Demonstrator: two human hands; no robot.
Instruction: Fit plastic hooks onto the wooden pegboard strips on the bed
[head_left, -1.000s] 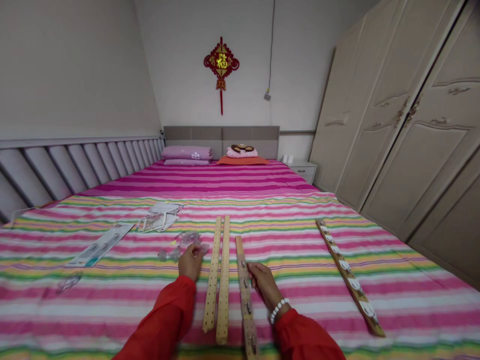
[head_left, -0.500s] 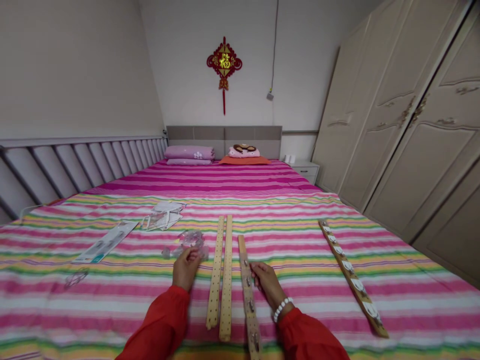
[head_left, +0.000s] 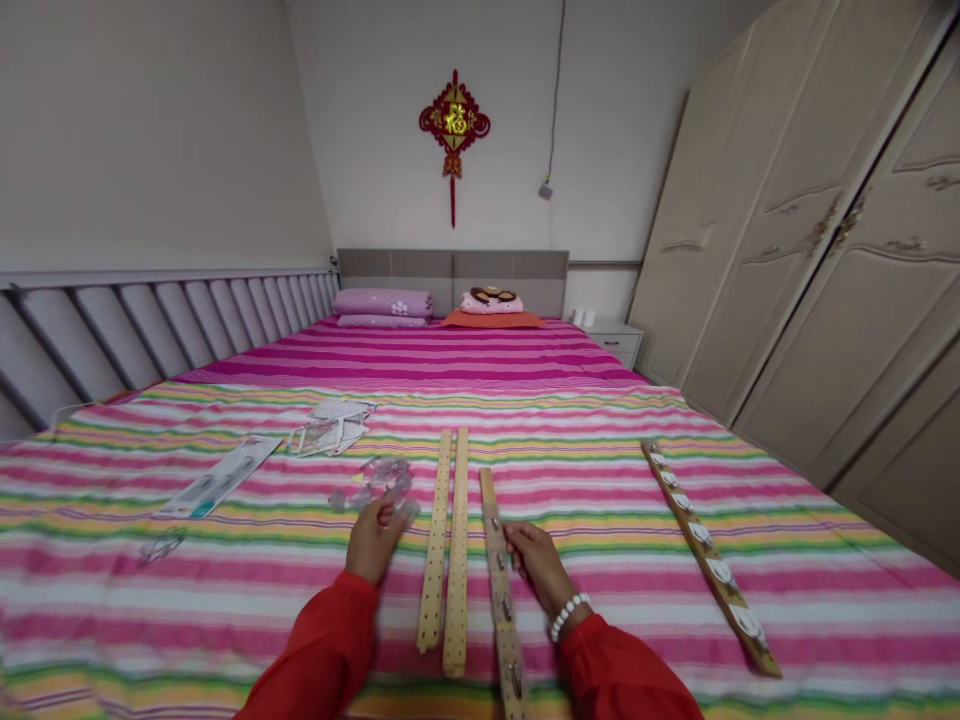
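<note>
Over a small heap of clear plastic pieces, my left hand is closed, with a clear plastic piece showing at its fingertips. My right hand, wearing a white bead bracelet, has its fingers pressed together at the right edge of a wooden strip fitted with metal hooks on clear backings. Whether those fingers grip the strip or some small thing is hidden. Between my hands lie two pale wooden strips with rows of small holes, side by side.
At right, another wooden strip carries white hooks. On the left lie a flat hook package, several white packets and a small loose clear item. Everything rests on a striped bedsheet; a slatted rail runs along the left.
The view has shifted slightly. My left hand stays by the heap, and the clear piece shows more plainly right of its fingertips. My right hand has kept its place beside the strip.
</note>
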